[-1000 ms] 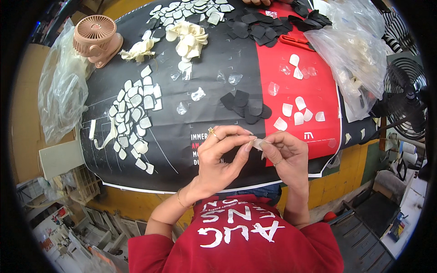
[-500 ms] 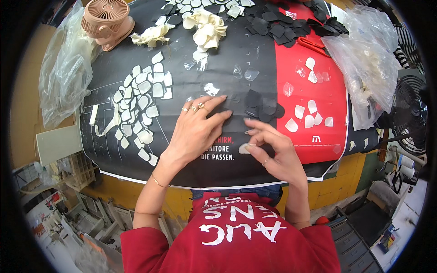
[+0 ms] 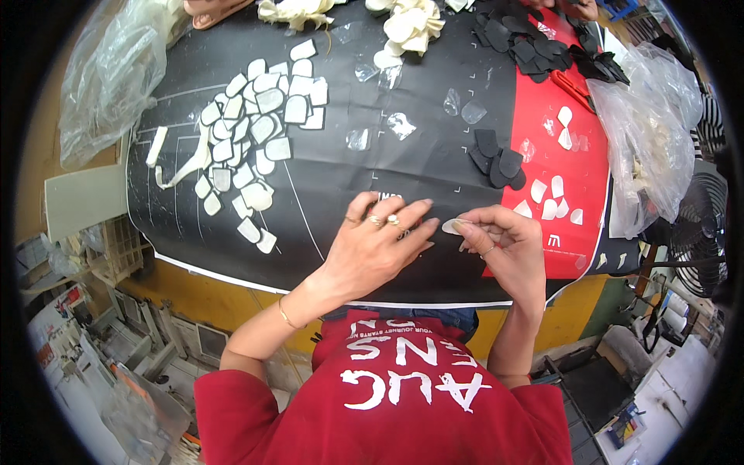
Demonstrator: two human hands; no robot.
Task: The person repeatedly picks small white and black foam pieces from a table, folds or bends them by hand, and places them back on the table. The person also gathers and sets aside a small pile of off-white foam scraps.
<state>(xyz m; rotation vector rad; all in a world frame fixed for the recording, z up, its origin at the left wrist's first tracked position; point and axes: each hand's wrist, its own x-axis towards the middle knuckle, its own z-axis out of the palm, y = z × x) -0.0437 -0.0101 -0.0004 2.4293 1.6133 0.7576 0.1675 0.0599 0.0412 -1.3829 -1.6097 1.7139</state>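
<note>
Pinched tight in the right hand (image 3: 508, 242), from the head view: one small white round-ended piece (image 3: 451, 226), up over the black-and-red printed sheet (image 3: 341, 182)! Just beside it, the left hand (image 3: 373, 244) arches, fingers parted; can't tell whether anything's held underneath.

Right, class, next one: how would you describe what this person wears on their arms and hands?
Short, plain red sleeves. The left hand wears gold-toned rings, with a thin gold-toned bracelet at its wrist. The right hand has a slim ring. No gloves.
</note>
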